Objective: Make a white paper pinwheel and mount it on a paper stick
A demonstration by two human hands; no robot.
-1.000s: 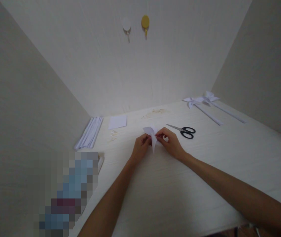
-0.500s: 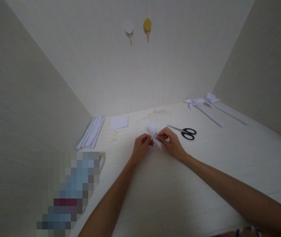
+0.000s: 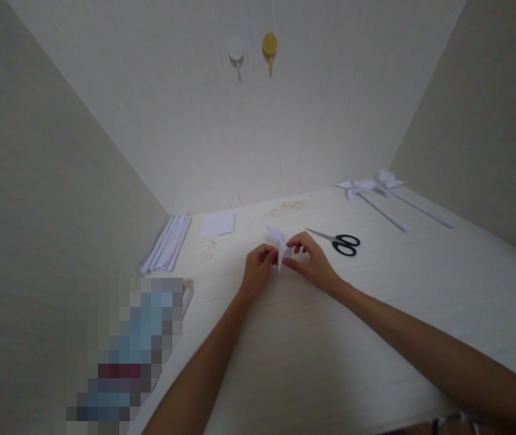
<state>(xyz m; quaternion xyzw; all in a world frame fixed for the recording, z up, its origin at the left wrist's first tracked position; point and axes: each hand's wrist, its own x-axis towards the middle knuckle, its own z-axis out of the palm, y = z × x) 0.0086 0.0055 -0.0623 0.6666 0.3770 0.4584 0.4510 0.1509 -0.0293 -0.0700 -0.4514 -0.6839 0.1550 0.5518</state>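
Note:
Between my two hands, over the middle of the table, is a white paper pinwheel [image 3: 280,246] with its blades bent and standing up. My left hand [image 3: 258,266] pinches its left side between thumb and fingers. On the other side, my right hand [image 3: 315,263] has its thumb and index finger at a curled blade, the other fingers bent in. Part of the paper is hidden by the fingertips. Just right of my right hand lies a pair of scissors [image 3: 339,241] with black handles, blades pointing left.
Two paper pinwheels on paper sticks [image 3: 387,212] lie at the back right. Several rolled paper sticks [image 3: 167,244] are bundled at the left beside a square sheet [image 3: 219,224]. A pixelated area [image 3: 135,344] covers something front left. White and yellow hooks [image 3: 269,45] hang on the back wall.
The pinwheel's blades have turned and opened between my hands. My right thumb and index finger have spread a little around a blade. My left hand has barely moved.

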